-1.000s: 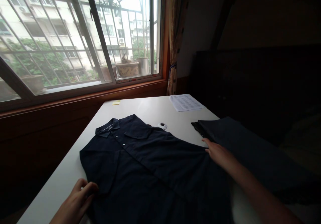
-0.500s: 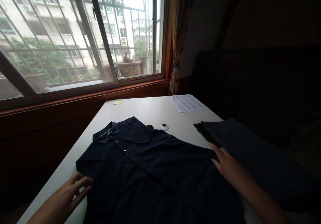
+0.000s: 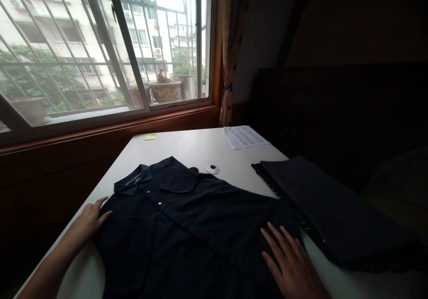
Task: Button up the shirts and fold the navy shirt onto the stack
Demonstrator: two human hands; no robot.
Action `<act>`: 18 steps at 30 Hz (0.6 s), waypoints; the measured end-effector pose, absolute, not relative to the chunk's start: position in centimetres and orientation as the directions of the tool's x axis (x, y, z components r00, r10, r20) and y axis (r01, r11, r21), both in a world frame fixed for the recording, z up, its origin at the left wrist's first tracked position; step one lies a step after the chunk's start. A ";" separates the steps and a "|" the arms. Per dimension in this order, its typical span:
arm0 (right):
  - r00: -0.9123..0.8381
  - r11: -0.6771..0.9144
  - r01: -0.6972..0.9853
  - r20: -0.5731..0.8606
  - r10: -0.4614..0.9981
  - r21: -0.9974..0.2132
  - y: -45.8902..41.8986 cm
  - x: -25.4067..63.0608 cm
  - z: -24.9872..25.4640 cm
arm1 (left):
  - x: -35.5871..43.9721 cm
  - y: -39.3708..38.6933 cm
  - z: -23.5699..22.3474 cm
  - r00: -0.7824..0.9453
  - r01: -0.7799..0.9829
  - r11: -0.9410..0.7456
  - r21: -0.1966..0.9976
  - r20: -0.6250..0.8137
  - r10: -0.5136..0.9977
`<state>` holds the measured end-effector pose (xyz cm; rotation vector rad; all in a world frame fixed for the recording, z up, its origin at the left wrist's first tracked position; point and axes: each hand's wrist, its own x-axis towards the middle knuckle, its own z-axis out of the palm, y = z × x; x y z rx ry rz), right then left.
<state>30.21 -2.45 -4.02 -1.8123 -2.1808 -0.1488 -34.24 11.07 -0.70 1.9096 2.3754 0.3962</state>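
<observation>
A dark navy button-up shirt [image 3: 200,227] lies face up on the white table, its collar toward the far left and its short sleeves folded inward over the front. My left hand [image 3: 87,218] is at the shirt's left shoulder edge, thumb and index finger apart, nothing seen held. Spread flat on the shirt's right side, my right hand [image 3: 289,261] rests with its fingers apart. The lower end of the shirt runs out of view at the bottom.
Dark folded cloth [image 3: 321,205] lies on the table's right side. Behind the shirt are a small white round object [image 3: 212,169] and a brown round one [image 3: 194,169]. Printed sheets [image 3: 246,137] and a yellow note [image 3: 150,137] lie at the far edge, below a barred window [image 3: 160,44].
My left hand has moved up along the shirt's edge to the shoulder. My right hand has come down and nearer, from the far side edge onto the fabric. The view has shifted slightly right.
</observation>
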 end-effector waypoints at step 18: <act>-0.308 0.332 0.941 0.235 0.922 -0.067 0.9 30.9 -3.4 | -41.3 2.0 -3.2 -0.413 0.825 0.396 0.403 -0.048 0.909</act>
